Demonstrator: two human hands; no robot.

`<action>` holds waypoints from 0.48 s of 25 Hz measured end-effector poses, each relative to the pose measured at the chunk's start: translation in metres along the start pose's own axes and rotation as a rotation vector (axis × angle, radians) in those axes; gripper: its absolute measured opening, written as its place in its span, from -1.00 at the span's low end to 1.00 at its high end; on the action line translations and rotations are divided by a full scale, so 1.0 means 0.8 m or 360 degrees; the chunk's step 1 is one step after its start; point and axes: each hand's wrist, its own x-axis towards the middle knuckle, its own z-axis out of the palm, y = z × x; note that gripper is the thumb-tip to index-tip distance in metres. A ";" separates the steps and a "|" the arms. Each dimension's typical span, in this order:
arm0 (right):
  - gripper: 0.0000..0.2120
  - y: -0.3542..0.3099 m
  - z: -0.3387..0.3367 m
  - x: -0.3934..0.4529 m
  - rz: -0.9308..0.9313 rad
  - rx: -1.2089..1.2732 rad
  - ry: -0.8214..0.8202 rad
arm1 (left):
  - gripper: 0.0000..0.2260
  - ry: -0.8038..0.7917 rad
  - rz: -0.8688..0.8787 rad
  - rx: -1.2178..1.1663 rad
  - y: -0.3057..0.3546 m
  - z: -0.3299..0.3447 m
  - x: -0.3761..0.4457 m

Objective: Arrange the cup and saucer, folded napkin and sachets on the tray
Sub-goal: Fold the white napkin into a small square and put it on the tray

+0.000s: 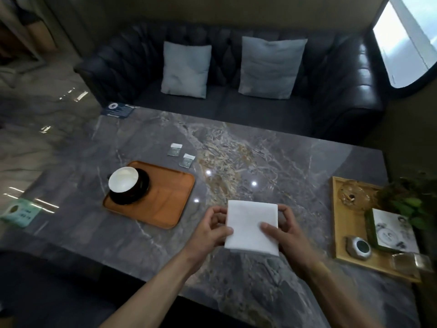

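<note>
A white folded napkin (250,226) is held above the grey marble table, near its front edge. My left hand (211,230) grips its left side and my right hand (283,229) grips its right side, thumb on top. To the left lies an orange-brown tray (170,204). On the tray's left end a cup (123,179) with a white inside stands on a black saucer (139,192). Two small sachets lie on the table beyond the tray's far right corner, one (175,149) behind the other (187,160).
A light wooden tray (347,235) at the right holds a glass ashtray (353,196), a round metal device (359,247) and a printed box (392,229), beside a green plant (409,200). A green card (20,213) lies at the table's left edge. A dark sofa (227,100) stands behind.
</note>
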 end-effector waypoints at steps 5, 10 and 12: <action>-0.51 0.012 0.042 0.021 0.0023 0.0003 -0.0036 | -0.57 0.0162 0.0019 0.0018 0.015 -0.043 -0.001; -0.51 0.025 0.096 0.052 0.0056 0.0087 -0.0038 | -0.70 0.0185 -0.0016 0.0054 0.027 -0.113 0.015; -0.50 0.028 0.119 0.062 0.0067 0.0097 -0.0002 | -0.70 0.0179 -0.0036 0.0075 0.032 -0.142 0.026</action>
